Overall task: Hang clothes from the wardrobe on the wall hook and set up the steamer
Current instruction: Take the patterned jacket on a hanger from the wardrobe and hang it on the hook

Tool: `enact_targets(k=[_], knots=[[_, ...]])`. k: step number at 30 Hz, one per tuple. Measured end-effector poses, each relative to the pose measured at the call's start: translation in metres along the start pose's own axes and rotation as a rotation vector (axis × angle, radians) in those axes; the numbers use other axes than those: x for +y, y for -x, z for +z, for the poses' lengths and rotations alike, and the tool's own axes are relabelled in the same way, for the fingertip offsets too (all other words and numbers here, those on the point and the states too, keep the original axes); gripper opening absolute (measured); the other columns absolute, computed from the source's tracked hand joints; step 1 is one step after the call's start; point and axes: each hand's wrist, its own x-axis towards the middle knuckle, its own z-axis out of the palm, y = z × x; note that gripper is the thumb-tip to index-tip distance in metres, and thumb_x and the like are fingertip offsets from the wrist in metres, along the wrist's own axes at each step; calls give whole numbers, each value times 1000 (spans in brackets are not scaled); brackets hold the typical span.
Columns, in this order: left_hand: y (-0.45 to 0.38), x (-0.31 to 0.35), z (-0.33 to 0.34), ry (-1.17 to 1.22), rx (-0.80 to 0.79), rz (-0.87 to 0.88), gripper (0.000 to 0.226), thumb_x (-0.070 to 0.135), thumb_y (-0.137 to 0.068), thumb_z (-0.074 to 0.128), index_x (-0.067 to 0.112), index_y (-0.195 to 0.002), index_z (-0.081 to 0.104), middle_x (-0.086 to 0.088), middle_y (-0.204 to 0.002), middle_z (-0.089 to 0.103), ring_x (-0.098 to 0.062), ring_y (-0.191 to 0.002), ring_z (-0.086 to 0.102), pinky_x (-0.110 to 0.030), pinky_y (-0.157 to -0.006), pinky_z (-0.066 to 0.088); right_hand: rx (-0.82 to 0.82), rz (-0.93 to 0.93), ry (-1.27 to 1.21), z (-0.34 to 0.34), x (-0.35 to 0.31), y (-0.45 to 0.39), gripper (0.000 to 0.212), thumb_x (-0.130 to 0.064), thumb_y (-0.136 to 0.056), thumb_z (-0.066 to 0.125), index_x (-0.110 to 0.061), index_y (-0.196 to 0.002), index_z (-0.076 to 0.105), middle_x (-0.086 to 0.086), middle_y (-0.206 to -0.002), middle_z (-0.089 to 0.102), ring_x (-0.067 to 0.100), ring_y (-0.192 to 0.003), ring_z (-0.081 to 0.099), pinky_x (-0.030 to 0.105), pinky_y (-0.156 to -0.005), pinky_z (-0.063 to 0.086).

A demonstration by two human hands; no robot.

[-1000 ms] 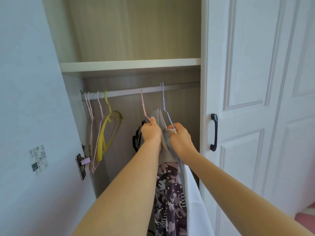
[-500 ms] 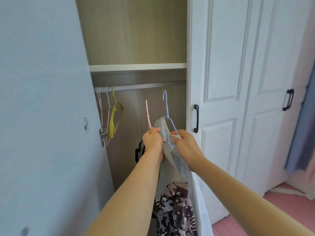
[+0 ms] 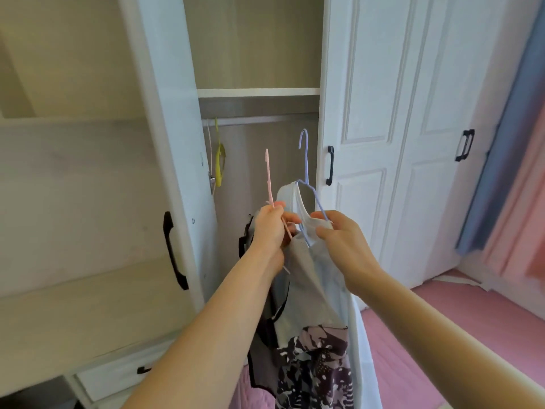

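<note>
Both my hands hold a bunch of clothes on hangers in front of the open wardrobe. My left hand [image 3: 269, 228] grips the pink hanger [image 3: 268, 175] and the dark garment under it. My right hand [image 3: 339, 240] pinches the white garment [image 3: 290, 196] at its neck, on the lilac hanger [image 3: 305, 154]. Both hanger hooks are free, below the rail [image 3: 253, 121]. A grey garment [image 3: 306, 287] and a purple patterned one [image 3: 315, 373] hang down between my forearms. No wall hook or steamer is in view.
The wardrobe door [image 3: 165, 143] stands open on the left, with a black handle [image 3: 174, 252]. Closed white doors [image 3: 398, 143] are on the right. A yellow hanger [image 3: 219, 160] and a pale one stay on the rail. Blue and pink curtains [image 3: 513, 172] hang at the far right.
The two hangers came off the rail and moved down and towards me with the clothes. My view pulled back and swung right, showing the door front and the pink floor.
</note>
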Motion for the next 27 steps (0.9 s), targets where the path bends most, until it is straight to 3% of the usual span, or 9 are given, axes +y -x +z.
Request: enact_targets(k=[3, 6, 11, 13, 15, 22, 27], knots=[[38, -3, -10, 20, -74, -40, 13, 12, -101, 38, 10, -103, 50, -1, -56, 64, -13, -52, 46, -23, -52, 44, 13, 3, 5, -4, 1, 39, 18, -16, -97, 46, -22, -101, 63, -2, -94, 65, 7, -83, 58, 21, -63, 40], [72, -8, -19, -41, -130, -55, 15, 14, -101, 40, 9, -108, 52, -1, -73, 72, -13, -59, 50, -27, -63, 47, 23, 25, 17, -10, 3, 72, 19, -15, -95, 46, -21, -98, 64, 1, -92, 66, 7, -76, 58, 21, -62, 41], [123, -15, -35, -31, -210, -113, 18, 14, -101, 41, 9, -111, 55, -4, -100, 75, -15, -70, 54, -27, -69, 44, 20, 69, 45, -12, 8, 121, 16, -17, -94, 49, -22, -97, 64, 4, -95, 68, 17, -88, 63, 28, -69, 49], [140, -16, -44, -36, -254, -144, 21, 15, -101, 41, 9, -113, 57, -2, -103, 74, -14, -74, 57, -25, -67, 45, 23, 75, 58, -10, 10, 139, 15, -20, -94, 50, -21, -96, 65, 12, -101, 68, 27, -98, 62, 38, -82, 51], [155, -16, -56, -53, -292, -174, 24, 15, -101, 41, 8, -117, 58, -1, -103, 74, -15, -79, 58, -26, -71, 46, 28, 65, 79, -6, 11, 158, 14, -22, -95, 50, -21, -95, 64, 15, -104, 67, 31, -102, 60, 42, -83, 51], [201, -13, -100, -144, -370, -134, 20, 15, -100, 43, 9, -102, 62, -5, -99, 75, -12, -79, 60, -29, -79, 47, 75, 51, 121, 17, 6, 217, 16, -33, -95, 52, -26, -99, 66, 1, -96, 70, 20, -94, 65, 38, -84, 51], [245, -4, -127, -171, -389, -97, 25, 19, -102, 39, 7, -101, 62, -5, -97, 75, -9, -74, 62, -23, -70, 46, 111, 53, 136, 35, -6, 268, 17, -24, -94, 51, -23, -100, 67, 1, -97, 71, 19, -96, 64, 36, -85, 51]])
